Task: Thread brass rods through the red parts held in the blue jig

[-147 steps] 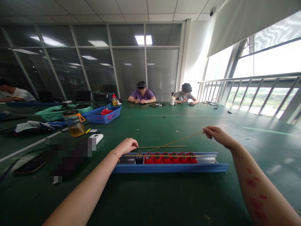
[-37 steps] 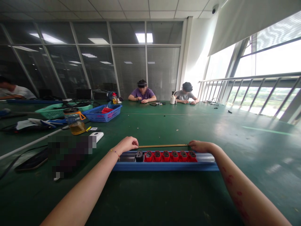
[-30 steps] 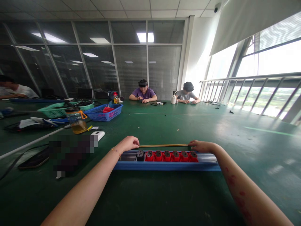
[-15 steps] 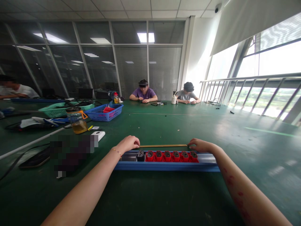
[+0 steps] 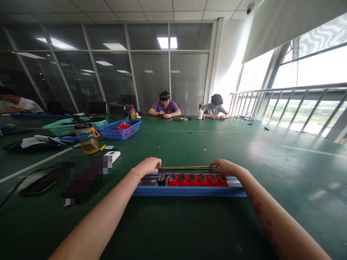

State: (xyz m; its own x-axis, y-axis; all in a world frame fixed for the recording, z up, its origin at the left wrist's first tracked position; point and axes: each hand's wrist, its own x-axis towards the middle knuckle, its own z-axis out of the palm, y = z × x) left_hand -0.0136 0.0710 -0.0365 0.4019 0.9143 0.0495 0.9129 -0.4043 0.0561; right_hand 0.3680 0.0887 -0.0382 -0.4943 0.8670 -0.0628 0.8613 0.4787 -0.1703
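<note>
Two thin yellowish sticks [image 5: 185, 167] lie level across the far side of a blue tray [image 5: 189, 191]. My left hand [image 5: 150, 166] is closed on their left end, and my right hand [image 5: 222, 166] pinches their right end. In the tray, just nearer to me than the sticks, stands a row of several red blocks with dark tops [image 5: 192, 179]. One black block [image 5: 162, 179] stands at the left end of that row. Bare grey metal shows in the tray at both ends.
Left on the green table [image 5: 173, 144] are a blue basket [image 5: 119, 133], a green basket [image 5: 58, 129], a jar [image 5: 89, 141], a white device [image 5: 115, 156] and a dark phone [image 5: 40, 183]. Three people sit at the far side.
My right hand has shifted slightly left, with the sticks' right end between its fingers. My left hand has barely moved. The tray and blocks look unchanged.
</note>
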